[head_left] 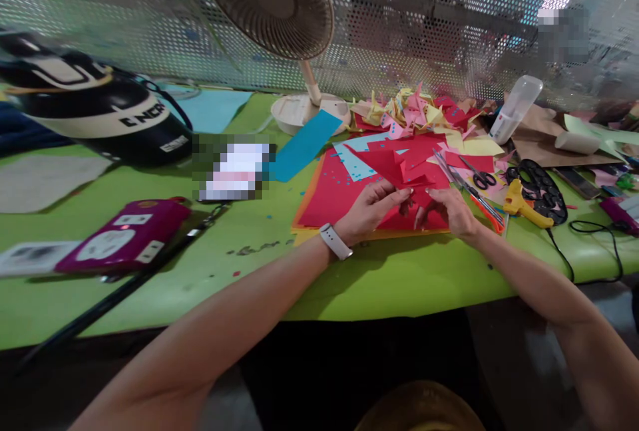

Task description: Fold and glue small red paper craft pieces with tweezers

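Observation:
Pinched in my left hand (373, 210) is a folded piece of red paper (389, 163) with pointed corners, raised a little above the pile. My right hand (450, 210) faces it from the other side. Its thumb and fingertip meet the right lower edge of the same piece, while the other fingers hang down curled. Beneath both hands lies a stack of red paper sheets (324, 201), with orange and yellow edges showing under it. A light blue sheet (357, 163) rests on the stack. My left wrist wears a pale band (335, 241).
Scissors (483, 180), a cutter with an orange handle (486, 211) and a yellow glue gun (524, 203) lie to the right. Behind are paper scraps (409, 110), a clear bottle (516, 110) and a fan (272, 2). Leftward are a phone (234, 171), a purple box (124, 235) and a black flask (100, 112).

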The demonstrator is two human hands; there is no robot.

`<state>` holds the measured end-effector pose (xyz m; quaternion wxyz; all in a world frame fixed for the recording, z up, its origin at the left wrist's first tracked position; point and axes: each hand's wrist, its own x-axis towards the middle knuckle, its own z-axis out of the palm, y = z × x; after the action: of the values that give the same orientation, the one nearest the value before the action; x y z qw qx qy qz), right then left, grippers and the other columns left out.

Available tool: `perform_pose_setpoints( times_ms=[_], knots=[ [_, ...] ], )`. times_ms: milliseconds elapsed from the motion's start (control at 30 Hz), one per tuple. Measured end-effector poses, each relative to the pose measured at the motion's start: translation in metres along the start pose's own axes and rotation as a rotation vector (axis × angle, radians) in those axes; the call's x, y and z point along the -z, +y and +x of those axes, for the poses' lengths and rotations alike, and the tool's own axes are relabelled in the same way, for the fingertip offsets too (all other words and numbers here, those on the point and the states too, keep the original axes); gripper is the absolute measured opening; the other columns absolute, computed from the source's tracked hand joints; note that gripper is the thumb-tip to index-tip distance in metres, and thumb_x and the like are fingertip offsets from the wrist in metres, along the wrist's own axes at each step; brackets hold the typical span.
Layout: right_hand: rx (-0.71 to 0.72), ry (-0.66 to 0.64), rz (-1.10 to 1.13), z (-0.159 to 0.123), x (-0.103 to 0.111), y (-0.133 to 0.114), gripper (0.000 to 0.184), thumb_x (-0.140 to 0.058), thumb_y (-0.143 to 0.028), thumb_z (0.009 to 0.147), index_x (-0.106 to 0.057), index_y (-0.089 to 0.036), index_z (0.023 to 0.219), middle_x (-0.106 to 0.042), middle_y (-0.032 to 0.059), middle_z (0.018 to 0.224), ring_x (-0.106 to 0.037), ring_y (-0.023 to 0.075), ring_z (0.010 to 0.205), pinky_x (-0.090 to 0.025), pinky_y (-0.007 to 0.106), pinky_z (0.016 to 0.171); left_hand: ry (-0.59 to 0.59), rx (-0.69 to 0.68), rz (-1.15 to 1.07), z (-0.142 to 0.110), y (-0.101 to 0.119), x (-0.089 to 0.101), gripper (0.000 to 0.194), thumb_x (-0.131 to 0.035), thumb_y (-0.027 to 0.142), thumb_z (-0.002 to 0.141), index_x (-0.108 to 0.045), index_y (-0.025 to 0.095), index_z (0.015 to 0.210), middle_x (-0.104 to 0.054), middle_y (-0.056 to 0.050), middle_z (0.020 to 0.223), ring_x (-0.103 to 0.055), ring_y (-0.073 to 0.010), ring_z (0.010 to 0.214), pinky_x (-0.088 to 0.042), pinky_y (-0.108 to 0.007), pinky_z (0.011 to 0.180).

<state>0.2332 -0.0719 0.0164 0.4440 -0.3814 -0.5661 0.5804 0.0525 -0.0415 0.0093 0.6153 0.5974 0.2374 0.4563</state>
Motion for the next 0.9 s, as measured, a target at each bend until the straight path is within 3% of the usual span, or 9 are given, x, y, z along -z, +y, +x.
perform_pose_setpoints(
  times_ms=[67,200,333,533,767,900],
  knots=[
    [0.011,-0.019,-0.015,0.000,0.003,0.001,0.050,-0.054,-0.056,0.083,-0.065,-0.017,0.054,-0.066,0.0062,0.053,-0.060,0.0162,0.050,-0.051,0.031,0.056,-0.010,0.004,-0.002,0.001,0.001,0.002,0.036,-0.075,0.050,0.076,-0.066,0.018,0.063,-0.066,-0.001,0.059,-0.056,-0.0111,0.056,-0.047,-0.027,0.060],
    [0.097,0.129,-0.104,0.000,0.005,-0.003,0.034,-0.067,-0.046,0.075,-0.063,-0.020,0.055,-0.062,-0.0001,0.050,-0.053,0.0117,0.047,-0.046,0.026,0.052,-0.034,0.013,0.035,0.002,0.001,0.005,0.037,-0.076,0.052,0.075,-0.065,0.018,0.065,-0.065,-0.001,0.060,-0.057,-0.0118,0.058,-0.048,-0.027,0.063],
    [0.144,0.195,-0.150,0.001,0.001,-0.007,0.035,-0.069,-0.047,0.076,-0.060,-0.019,0.056,-0.057,-0.0029,0.049,-0.048,0.0086,0.045,-0.042,0.023,0.049,-0.059,-0.005,-0.020,0.003,0.000,0.005,0.047,-0.064,0.062,0.081,-0.064,0.017,0.068,-0.064,-0.003,0.065,-0.058,-0.0132,0.062,-0.049,-0.029,0.066],
    [0.147,0.148,-0.215,0.000,-0.004,-0.007,0.034,-0.068,-0.050,0.077,-0.065,-0.019,0.062,-0.067,0.0001,0.059,-0.053,0.0094,0.048,-0.046,0.024,0.051,0.032,-0.006,0.075,0.003,-0.004,0.004,0.040,-0.075,0.054,0.076,-0.061,0.017,0.065,-0.064,-0.001,0.064,-0.057,-0.0129,0.063,-0.047,-0.028,0.066],
    [0.076,0.033,-0.285,-0.001,-0.001,-0.007,0.032,-0.068,-0.048,0.078,-0.071,-0.017,0.068,-0.071,0.0030,0.066,-0.059,0.0107,0.054,-0.048,0.024,0.054,0.087,-0.070,0.052,0.007,-0.005,0.003,0.036,-0.072,0.052,0.079,-0.062,0.018,0.074,-0.061,0.001,0.068,-0.056,-0.0125,0.065,-0.048,-0.027,0.067],
    [0.114,-0.026,-0.365,-0.010,0.002,-0.017,0.034,-0.063,-0.045,0.083,-0.068,-0.018,0.062,-0.066,0.0016,0.057,-0.056,0.0110,0.050,-0.046,0.024,0.051,0.088,-0.087,0.188,0.012,0.000,0.010,0.037,-0.066,0.055,0.081,-0.067,0.018,0.078,-0.065,-0.001,0.068,-0.058,-0.0136,0.063,-0.048,-0.027,0.064]
  ],
)
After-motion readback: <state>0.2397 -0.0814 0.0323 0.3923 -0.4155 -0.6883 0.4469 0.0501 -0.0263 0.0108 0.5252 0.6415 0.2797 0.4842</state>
